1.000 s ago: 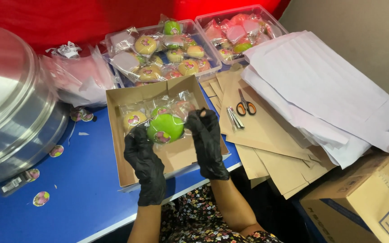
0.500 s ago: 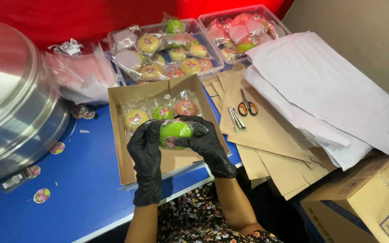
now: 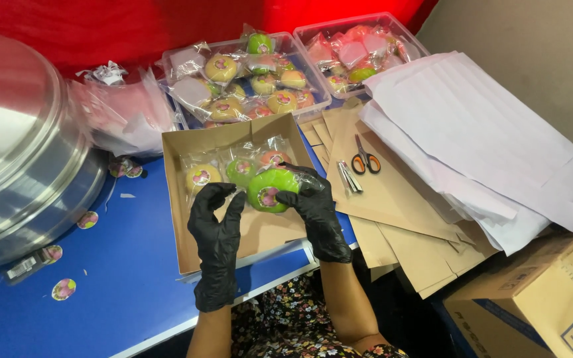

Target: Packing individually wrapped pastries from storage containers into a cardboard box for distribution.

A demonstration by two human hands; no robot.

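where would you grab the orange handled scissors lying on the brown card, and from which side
Probably by the two orange handle loops, coming straight down from above. The scissors lie flat and closed on the brown card sheets, loops toward the near edge and blades pointing away toward the clear tubs. The loops are the widest part and nothing covers them; only a small metal clip lies just beside them.

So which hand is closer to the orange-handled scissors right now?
Right. The right hand holds the wrapped green bun over the cardboard box, just left of the scissors. The left hand is farther left, on the bun's other side.
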